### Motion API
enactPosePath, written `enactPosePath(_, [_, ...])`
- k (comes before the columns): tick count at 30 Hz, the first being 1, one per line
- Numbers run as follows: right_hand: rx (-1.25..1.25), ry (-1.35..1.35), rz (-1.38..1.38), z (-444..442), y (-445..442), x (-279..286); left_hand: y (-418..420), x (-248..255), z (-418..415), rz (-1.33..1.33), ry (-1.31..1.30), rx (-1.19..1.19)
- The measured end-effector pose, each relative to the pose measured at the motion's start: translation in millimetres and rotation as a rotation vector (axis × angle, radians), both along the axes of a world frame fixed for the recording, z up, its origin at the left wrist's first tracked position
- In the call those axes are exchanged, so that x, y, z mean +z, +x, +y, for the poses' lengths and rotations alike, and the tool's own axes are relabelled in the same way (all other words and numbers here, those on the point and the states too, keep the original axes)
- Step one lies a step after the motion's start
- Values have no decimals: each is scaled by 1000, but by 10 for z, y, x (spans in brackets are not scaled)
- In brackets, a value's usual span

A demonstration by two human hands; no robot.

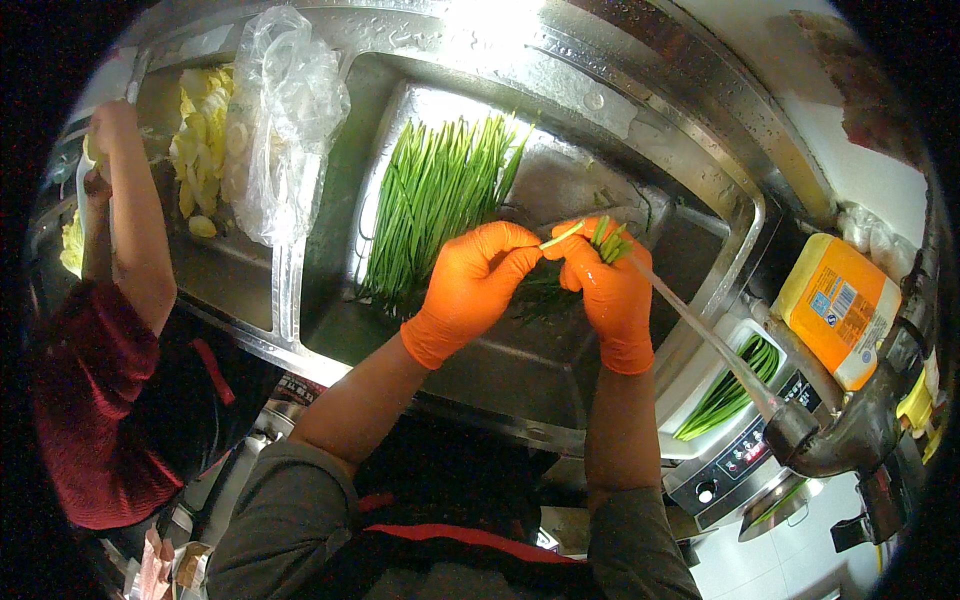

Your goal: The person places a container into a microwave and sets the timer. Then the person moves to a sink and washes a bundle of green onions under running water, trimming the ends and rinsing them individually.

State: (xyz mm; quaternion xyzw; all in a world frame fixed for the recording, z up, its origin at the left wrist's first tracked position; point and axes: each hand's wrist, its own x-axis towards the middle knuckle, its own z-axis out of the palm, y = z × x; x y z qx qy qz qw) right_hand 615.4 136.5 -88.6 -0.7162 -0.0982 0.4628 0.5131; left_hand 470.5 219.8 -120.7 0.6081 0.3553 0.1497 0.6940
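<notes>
Both my hands wear orange textured gloves and are raised over the sink basin. My left hand [472, 281] pinches one end of a single pale-green stalk [561, 235] between thumb and forefinger. My right hand [611, 300] grips a small bunch of green stalks [611, 241], cut ends showing, and its fingers meet the single stalk's other end. A stream of water [701, 330] from the faucet [795, 435] reaches my right hand. Beyond my left hand, a thick layer of long green chives [446, 172] lies in a metal tray [570, 176] inside the basin.
A clear plastic bag [285, 120] hangs over the divider, beside yellow cabbage leaves [199, 142] in the left basin. A co-worker's arm [139, 202] reaches in there. At right are a white container [675, 431] of green stalks, an orange-labelled jug [840, 307] and a control panel [739, 457].
</notes>
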Motion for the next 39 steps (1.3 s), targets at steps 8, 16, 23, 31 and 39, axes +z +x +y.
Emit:
enactPosePath(8, [-38,-12,-136,-74,32,-139,4,108,74,45,-528,21])
enactPosePath(16, [-82,67,118,-94,34,-241,46,41,51,77,-525,-5])
enactPosePath(23, [-292,16,61,-66,293,-209,52,7,2,10,-199,20])
enactPosePath(31, [-290,56,40,6,204,-189,111,117,53,99,35,-16])
enactPosePath(39, [-17,2,44,44,-14,-114,90,97,62,-16,-84,-9])
